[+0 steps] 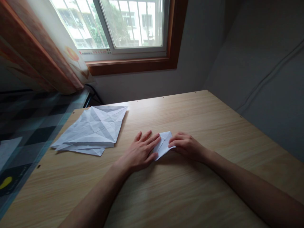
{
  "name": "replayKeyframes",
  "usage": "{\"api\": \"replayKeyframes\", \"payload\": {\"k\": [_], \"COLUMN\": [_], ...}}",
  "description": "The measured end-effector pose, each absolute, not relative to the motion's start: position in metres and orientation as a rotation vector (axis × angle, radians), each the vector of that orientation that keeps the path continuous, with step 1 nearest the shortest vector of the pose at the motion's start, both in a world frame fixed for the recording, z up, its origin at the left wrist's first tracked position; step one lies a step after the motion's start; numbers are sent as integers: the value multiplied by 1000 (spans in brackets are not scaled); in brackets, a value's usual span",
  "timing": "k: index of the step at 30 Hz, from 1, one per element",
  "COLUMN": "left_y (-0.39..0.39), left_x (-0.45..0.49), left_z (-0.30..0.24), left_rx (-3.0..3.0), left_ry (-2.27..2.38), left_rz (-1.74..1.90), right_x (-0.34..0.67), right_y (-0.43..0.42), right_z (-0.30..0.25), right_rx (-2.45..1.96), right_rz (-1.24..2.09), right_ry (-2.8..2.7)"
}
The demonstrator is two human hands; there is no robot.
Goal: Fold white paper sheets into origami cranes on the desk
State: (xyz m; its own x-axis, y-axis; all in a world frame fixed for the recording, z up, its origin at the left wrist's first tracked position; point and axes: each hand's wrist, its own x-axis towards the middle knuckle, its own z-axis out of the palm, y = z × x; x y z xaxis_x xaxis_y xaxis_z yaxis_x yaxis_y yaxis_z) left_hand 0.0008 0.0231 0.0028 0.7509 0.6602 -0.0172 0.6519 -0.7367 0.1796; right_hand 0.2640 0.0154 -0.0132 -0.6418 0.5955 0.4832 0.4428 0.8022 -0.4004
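On the wood-grained table (190, 117) lies a small, creased, folded white paper (163, 143).

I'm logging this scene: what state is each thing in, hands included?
Folded paper: folded, partly covered by the hands.
Left hand: flat, resting on the folded paper.
Right hand: fingers curled, holding the paper's right edge.
Paper sheets: creased, opened out, piled.
Curtain: drawn left.
Window: fully shut or not, unclear.
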Motion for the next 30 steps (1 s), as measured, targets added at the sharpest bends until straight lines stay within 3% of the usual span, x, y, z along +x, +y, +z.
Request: {"api": "replayKeyframes", "payload": {"k": [10,19,30], "left_y": [22,18,19], "left_x": [5,10,7], "left_z": [1,1,-2], "left_rx": [2773,2812,2798], "left_ry": [1071,1108,1087], "left_rz": [100,65,90], "right_x": [241,239,237], "right_y": [10,4,-5], "right_z": [-9,-16,-10], "right_rx": [-1383,-1095,-1514], "right_rz": [293,39,144], "right_ry": [-2297,-2484,-2509]}}
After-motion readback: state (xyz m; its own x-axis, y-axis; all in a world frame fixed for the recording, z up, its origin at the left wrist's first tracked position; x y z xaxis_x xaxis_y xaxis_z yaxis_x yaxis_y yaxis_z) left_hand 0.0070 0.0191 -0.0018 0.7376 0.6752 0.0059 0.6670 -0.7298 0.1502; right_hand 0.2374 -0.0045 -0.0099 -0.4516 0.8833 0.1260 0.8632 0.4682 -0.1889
